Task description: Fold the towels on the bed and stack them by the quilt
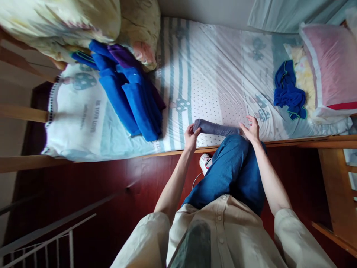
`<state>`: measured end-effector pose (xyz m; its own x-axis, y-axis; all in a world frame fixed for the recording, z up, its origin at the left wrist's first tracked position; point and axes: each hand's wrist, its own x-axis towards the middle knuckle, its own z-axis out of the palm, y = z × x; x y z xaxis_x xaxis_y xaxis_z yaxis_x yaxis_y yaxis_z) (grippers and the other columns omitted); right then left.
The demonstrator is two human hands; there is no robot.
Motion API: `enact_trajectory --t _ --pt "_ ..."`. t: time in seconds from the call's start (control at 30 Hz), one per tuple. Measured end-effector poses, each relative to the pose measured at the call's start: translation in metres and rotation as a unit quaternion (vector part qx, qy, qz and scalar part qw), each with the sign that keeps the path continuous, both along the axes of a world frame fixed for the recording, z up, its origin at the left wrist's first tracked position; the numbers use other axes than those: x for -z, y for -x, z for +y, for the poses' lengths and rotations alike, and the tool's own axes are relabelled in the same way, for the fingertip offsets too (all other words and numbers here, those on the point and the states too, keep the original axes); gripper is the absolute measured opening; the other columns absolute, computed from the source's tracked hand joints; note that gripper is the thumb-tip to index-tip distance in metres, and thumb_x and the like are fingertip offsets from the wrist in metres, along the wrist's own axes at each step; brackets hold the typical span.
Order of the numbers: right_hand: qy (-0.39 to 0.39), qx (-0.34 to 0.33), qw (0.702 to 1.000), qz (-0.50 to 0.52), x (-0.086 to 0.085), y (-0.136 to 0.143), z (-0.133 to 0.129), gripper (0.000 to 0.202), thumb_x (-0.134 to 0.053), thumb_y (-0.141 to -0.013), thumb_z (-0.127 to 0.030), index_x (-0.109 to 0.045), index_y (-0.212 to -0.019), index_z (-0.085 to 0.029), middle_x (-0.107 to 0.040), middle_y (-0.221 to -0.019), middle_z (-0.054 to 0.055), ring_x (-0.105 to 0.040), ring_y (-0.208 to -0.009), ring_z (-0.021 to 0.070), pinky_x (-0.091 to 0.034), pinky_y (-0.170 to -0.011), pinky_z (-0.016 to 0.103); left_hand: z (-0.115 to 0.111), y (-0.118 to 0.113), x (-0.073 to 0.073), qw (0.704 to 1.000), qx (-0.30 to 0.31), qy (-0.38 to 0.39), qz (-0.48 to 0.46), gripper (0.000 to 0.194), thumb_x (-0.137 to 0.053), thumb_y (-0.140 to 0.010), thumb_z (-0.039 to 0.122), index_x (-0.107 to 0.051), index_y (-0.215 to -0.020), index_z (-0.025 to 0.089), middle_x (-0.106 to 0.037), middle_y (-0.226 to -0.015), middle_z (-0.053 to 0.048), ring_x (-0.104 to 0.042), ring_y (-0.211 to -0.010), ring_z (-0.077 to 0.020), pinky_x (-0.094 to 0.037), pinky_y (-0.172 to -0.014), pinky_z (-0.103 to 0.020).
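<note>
A grey-purple cloth [217, 127], folded into a long narrow strip like a towel, lies along the front edge of the bed. My left hand [191, 137] pinches its left end between thumb and fingers. My right hand [251, 130] is just past the strip's right end, thumb and fingers apart, with nothing in it. Several blue folded cloths [131, 96] lie in long strips to the left, a purple cloth [122, 56] among them. At the right, a crumpled blue cloth [290, 91] with green edging rests on the bed.
The bed [206, 70] has a patterned sheet and a wooden rail. Yellowish bedding [139, 33] is heaped at the back left, and a pink pillow [331, 67] is at the right. A white metal rack [55, 238] stands at lower left.
</note>
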<state>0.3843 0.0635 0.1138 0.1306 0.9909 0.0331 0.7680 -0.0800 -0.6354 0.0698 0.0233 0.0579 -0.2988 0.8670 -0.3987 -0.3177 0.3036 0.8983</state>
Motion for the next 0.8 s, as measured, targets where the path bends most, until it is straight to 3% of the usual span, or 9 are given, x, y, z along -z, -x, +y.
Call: enact_trajectory --t 0.13,0.2,0.3,0.37,0.5,0.6,0.7,0.8 --pt "0.011 -0.195 0.981 0.005 -0.052 0.052 0.015 0.102 -0.095 -0.064 -0.045 -0.052 -0.154 -0.025 -0.054 -0.154 0.015 -0.050 -0.145 0.0338 -0.042 -0.123 0.049 -0.004 -0.012 -0.042 0.992 0.046 -0.117 0.003 0.035 -0.082 -0.075 0.032 -0.070 -0.107 0.021 -0.073 -0.110 -0.007 -0.068 -0.109 -0.0234 -0.055 -0.097 -0.035" --pt "0.039 -0.274 0.960 0.031 -0.072 0.085 0.019 0.108 -0.099 -0.057 -0.041 -0.054 -0.154 -0.027 -0.058 -0.151 0.012 -0.054 -0.143 0.0324 -0.044 -0.121 0.046 -0.006 -0.014 -0.065 0.984 0.086 -0.154 0.004 0.033 -0.082 -0.077 0.033 -0.072 -0.106 0.020 -0.073 -0.109 -0.008 -0.068 -0.108 -0.0245 -0.056 -0.095 -0.036" --pt "0.092 -0.343 0.931 0.084 -0.094 0.131 0.022 0.081 -0.094 -0.064 -0.039 -0.067 -0.138 -0.024 -0.074 -0.129 0.009 -0.070 -0.122 0.0293 -0.055 -0.107 0.041 -0.007 -0.006 -0.090 0.972 0.116 -0.203 0.004 0.034 -0.083 -0.080 0.034 -0.074 -0.110 0.021 -0.073 -0.113 -0.010 -0.068 -0.111 -0.0263 -0.056 -0.098 -0.039" --pt "0.110 -0.344 0.927 0.099 -0.104 0.156 0.022 0.055 -0.088 -0.071 -0.039 -0.076 -0.121 -0.020 -0.080 -0.110 0.007 -0.075 -0.106 0.0273 -0.059 -0.094 0.037 -0.006 0.005 -0.098 0.971 0.089 -0.222 -0.001 0.038 -0.085 -0.080 0.036 -0.073 -0.113 0.022 -0.072 -0.119 -0.011 -0.066 -0.118 -0.0280 -0.055 -0.102 -0.041" --pt "0.078 -0.312 0.939 0.124 -0.116 0.196 0.023 0.039 -0.088 -0.070 -0.039 -0.080 -0.103 -0.019 -0.082 -0.097 0.006 -0.077 -0.094 0.0259 -0.061 -0.086 0.036 -0.008 0.037 -0.091 0.974 -0.004 -0.220 -0.046 0.062 -0.097 -0.068 0.035 -0.068 -0.123 0.027 -0.065 -0.137 -0.011 -0.058 -0.136 -0.0304 -0.053 -0.108 -0.043" --pt "0.053 -0.307 0.935 0.172 -0.118 0.225 0.023 0.037 -0.088 -0.070 -0.043 -0.080 -0.097 -0.019 -0.082 -0.098 0.007 -0.078 -0.094 0.0260 -0.062 -0.089 0.038 -0.017 0.059 -0.070 0.979 -0.004 -0.200 -0.050 0.078 -0.102 -0.058 0.034 -0.066 -0.126 0.027 -0.066 -0.135 -0.012 -0.058 -0.137 -0.0309 -0.049 -0.113 -0.045" --pt "0.044 -0.298 0.929 0.217 -0.120 0.255 0.023 0.035 -0.087 -0.071 -0.046 -0.080 -0.091 -0.018 -0.081 -0.096 0.007 -0.078 -0.093 0.0272 -0.063 -0.090 0.041 -0.029 0.073 -0.046 0.985 0.018 -0.171 0.020 0.084 -0.104 -0.050 0.036 -0.067 -0.124 0.023 -0.069 -0.126 -0.012 -0.063 -0.128 -0.0317 -0.048 -0.113 -0.046" --pt "0.046 -0.302 0.919 0.250 -0.126 0.285 0.022 0.037 -0.088 -0.072 -0.050 -0.079 -0.091 -0.019 -0.081 -0.097 0.006 -0.077 -0.096 0.0282 -0.064 -0.093 0.043 -0.033 0.081 -0.028 0.988 0.009 -0.102 0.112 0.077 -0.101 -0.051 0.039 -0.067 -0.118 0.019 -0.072 -0.109 -0.008 -0.067 -0.111 -0.0319 -0.054 -0.101 -0.043"
